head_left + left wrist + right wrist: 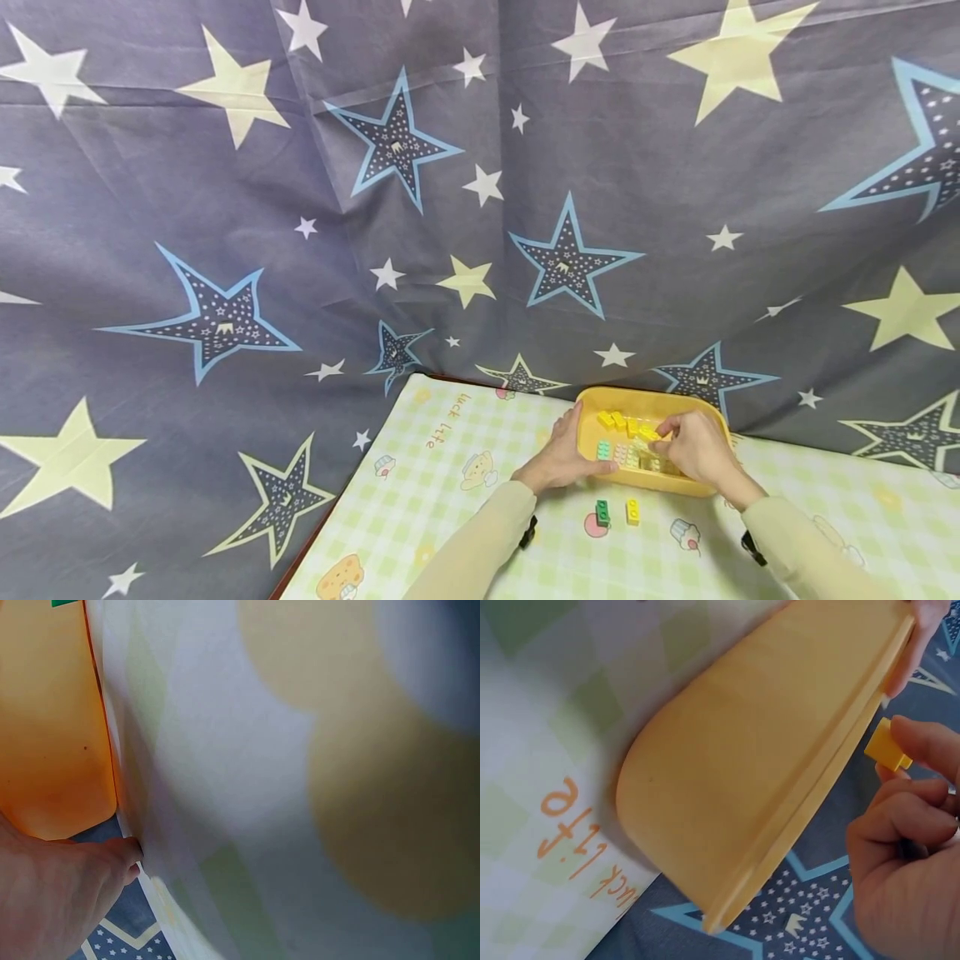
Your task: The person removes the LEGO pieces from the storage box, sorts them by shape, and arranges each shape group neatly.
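Note:
My left hand (561,454) grips the left end of a yellow plastic bin (660,482), thumb along the near rim and fingers at the left side. Over the bin's right half, my right hand (695,448) pinches a small yellow building block (887,744) between thumb and fingertips, above the rim in the right wrist view. Inside the bin lie several yellow blocks (606,419), a mint-green block (603,450) and a pale pink block (620,454). The right hand partly covers the bin's contents.
In front of the bin, a green block (602,512) and a yellow block (633,512) stand side by side on the checked tablecloth (435,500). A dark curtain with stars (450,208) hangs right behind the bin and along the table's left edge.

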`<state>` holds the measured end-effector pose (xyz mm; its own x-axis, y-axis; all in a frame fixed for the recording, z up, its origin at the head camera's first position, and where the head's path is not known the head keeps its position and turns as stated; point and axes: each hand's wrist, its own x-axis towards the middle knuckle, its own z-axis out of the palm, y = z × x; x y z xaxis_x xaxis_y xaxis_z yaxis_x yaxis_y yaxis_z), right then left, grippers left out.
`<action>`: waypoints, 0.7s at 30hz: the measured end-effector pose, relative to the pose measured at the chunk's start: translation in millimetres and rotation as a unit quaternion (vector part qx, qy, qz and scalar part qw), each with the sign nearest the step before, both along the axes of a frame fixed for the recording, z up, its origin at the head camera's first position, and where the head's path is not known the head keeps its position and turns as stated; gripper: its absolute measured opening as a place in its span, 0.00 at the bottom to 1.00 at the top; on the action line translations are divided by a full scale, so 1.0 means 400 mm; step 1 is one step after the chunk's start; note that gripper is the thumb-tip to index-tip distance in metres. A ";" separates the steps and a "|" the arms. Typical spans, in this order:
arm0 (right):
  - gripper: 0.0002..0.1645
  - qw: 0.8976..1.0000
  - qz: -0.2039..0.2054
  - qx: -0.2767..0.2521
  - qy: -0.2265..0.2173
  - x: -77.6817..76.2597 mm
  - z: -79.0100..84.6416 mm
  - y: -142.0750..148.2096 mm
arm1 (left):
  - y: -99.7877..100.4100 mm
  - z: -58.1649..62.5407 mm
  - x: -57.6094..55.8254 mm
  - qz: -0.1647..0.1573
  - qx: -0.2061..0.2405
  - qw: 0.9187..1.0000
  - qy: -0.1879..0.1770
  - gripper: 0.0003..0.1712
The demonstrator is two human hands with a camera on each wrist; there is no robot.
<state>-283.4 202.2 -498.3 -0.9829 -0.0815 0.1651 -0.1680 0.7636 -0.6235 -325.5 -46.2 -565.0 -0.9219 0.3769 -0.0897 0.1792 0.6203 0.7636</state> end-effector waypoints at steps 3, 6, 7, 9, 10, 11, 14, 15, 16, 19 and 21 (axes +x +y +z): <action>0.11 1.000 -0.009 -0.001 0.000 0.023 0.011 -0.011 | 0.000 0.001 0.000 0.000 0.001 1.000 0.000 0.75; 0.11 1.000 -0.020 -0.003 -0.009 0.046 0.016 -0.020 | -0.001 0.001 0.001 0.001 0.003 1.000 -0.001 0.74; 0.11 1.000 -0.023 -0.006 -0.012 0.053 0.016 -0.021 | -0.001 0.001 0.002 0.001 0.004 1.000 -0.001 0.74; 0.12 0.999 -0.029 -0.010 -0.021 0.067 0.017 -0.023 | 0.000 0.001 0.003 0.002 0.005 1.000 -0.002 0.74; 0.12 0.999 -0.032 -0.013 -0.026 0.073 0.017 -0.023 | 0.000 0.000 0.003 0.002 0.007 1.000 -0.002 0.74; 0.12 0.999 -0.034 -0.015 -0.028 0.079 0.018 -0.023 | 0.000 0.000 0.002 0.002 0.007 1.000 -0.002 0.74; 0.13 0.998 -0.043 -0.018 -0.036 0.096 0.017 -0.023 | 0.000 -0.001 0.001 0.000 0.009 1.000 -0.001 0.74; 0.13 0.998 -0.046 -0.020 -0.038 0.102 0.017 -0.023 | 0.000 -0.001 0.000 -0.001 0.009 1.000 0.000 0.74; 0.13 0.998 -0.049 -0.019 -0.040 0.107 0.016 -0.023 | 0.000 -0.002 0.000 -0.001 0.009 1.000 0.001 0.74; 0.13 0.997 -0.057 -0.020 -0.041 0.123 0.009 -0.023 | 0.000 -0.003 -0.002 -0.002 0.008 1.000 0.001 0.75; 0.12 0.997 -0.061 -0.025 -0.043 0.134 0.004 -0.024 | -0.001 -0.004 -0.003 -0.002 0.008 1.000 0.001 0.75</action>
<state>-229.7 192.6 -496.6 -0.9958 0.0454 0.0796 -0.0197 0.7424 -0.6697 -326.6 -46.5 -566.8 -0.9203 0.3828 -0.0811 0.1844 0.6070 0.7730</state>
